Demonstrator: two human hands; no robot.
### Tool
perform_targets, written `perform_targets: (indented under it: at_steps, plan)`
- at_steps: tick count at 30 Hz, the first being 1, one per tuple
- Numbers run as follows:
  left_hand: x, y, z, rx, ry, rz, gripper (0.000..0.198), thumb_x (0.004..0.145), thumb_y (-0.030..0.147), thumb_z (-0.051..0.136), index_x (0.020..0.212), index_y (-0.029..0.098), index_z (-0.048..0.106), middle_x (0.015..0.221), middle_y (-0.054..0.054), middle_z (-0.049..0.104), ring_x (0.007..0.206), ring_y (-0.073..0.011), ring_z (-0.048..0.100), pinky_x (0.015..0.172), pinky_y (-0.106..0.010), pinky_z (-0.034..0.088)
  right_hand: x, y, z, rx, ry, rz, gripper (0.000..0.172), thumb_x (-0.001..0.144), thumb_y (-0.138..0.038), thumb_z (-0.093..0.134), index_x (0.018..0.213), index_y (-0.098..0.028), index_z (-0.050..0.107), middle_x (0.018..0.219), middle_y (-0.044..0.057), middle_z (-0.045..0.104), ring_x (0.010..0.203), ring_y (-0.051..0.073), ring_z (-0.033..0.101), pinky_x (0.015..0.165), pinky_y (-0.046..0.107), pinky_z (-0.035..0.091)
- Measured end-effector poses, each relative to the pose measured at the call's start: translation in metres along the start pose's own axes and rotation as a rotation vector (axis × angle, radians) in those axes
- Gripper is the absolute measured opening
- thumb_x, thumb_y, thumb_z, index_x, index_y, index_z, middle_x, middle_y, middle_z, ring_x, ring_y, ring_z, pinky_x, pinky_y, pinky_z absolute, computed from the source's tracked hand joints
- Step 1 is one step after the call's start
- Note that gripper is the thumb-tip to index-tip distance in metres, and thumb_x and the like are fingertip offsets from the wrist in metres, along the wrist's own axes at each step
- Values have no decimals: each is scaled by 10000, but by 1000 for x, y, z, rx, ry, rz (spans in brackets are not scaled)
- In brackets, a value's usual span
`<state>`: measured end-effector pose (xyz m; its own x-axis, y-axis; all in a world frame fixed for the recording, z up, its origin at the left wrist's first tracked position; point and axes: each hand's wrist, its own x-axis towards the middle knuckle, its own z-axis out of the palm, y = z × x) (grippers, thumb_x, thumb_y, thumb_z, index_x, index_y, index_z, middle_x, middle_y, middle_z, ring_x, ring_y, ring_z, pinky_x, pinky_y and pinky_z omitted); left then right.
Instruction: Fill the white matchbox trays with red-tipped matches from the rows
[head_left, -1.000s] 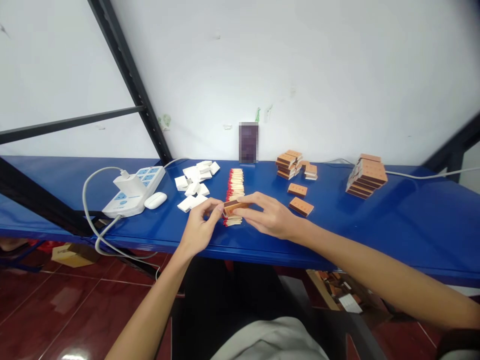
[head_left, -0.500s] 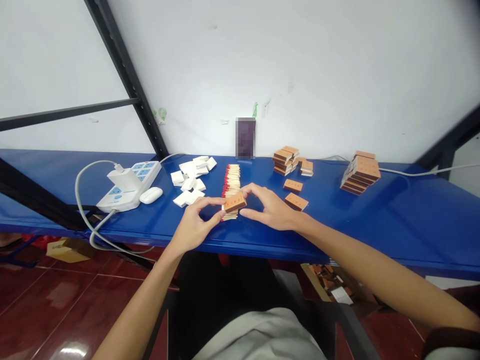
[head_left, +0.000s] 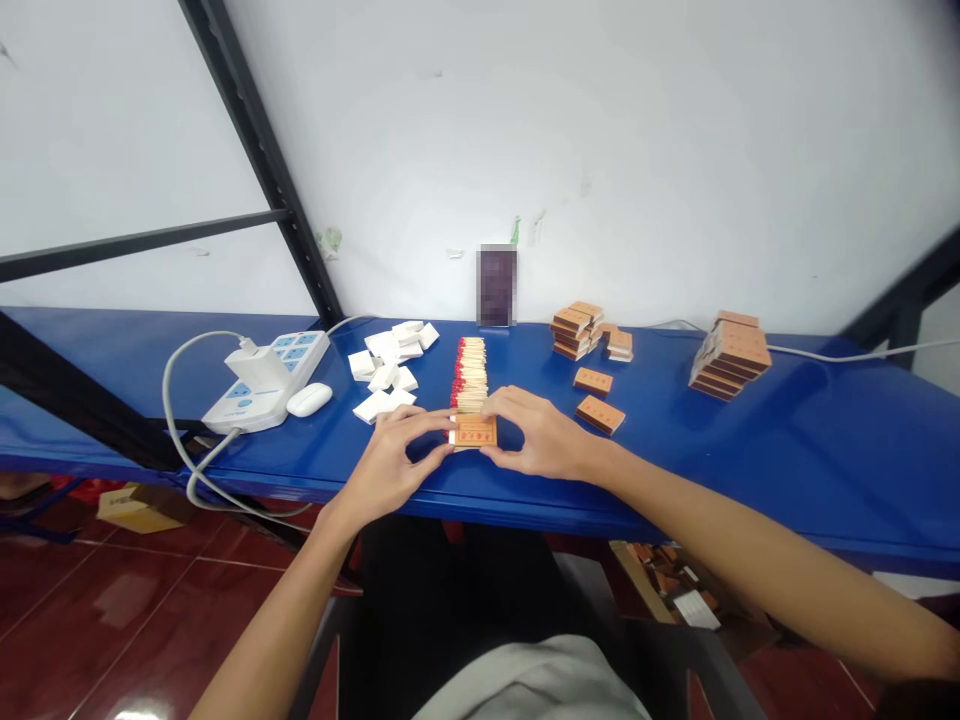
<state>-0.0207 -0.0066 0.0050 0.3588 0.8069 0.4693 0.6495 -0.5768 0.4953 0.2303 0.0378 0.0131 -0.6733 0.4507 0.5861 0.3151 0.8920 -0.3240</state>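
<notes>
a low sweep of the box could scatter the matches, as it is over their row's near end, resting or hovering i cannot tell; too hard a squeeze might dent it. the left hand's grip, parted by the box's width, pinches its left end; the right hand grasps its right.

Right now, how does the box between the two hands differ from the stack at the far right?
The box is single; the stack holds several boxes. The left hand and right hand touch the box; no hand touches the stack. The box overlaps the near end of the matches in view; the stack stands apart from them. Both show orange tops.
</notes>
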Motion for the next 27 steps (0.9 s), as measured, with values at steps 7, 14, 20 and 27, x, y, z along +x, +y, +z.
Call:
perform_targets:
  at_steps: [7,14,20,27]
  plan:
    - [-3,1,1,-22,-27,-38,268,954,317,621,1210,270,683,1278,-49,714,1144,-254,618,1021,-418,459,-4,1,-14,7,-108,78,239,828,-201,708,1032,-208,584,1042,70,652,984,228,616,864,370,521]
    - [0,3,1,-8,-38,-71,273,940,335,635,1195,264,698,1224,-54,719,1141,-253,617,1027,-402,488,-5,3,-27,-131,-250,118,197,831,-184,676,1006,-208,590,1042,64,651,938,231,612,880,390,468]
    - [-1,2,1,1,-22,-79,264,927,334,647,1173,261,707,1214,-58,716,1137,-258,609,1023,-421,496,-3,-5,-38,-244,-326,134,178,830,-198,656,1000,-189,604,1038,81,657,899,232,596,838,382,444]
    - [0,1,1,-14,-14,-75,263,926,321,650,1181,275,700,1227,-53,713,1144,-262,608,1022,-445,500,-17,31,-102,-132,101,420,198,816,-243,624,1012,-213,619,1049,77,704,938,237,643,805,357,493]
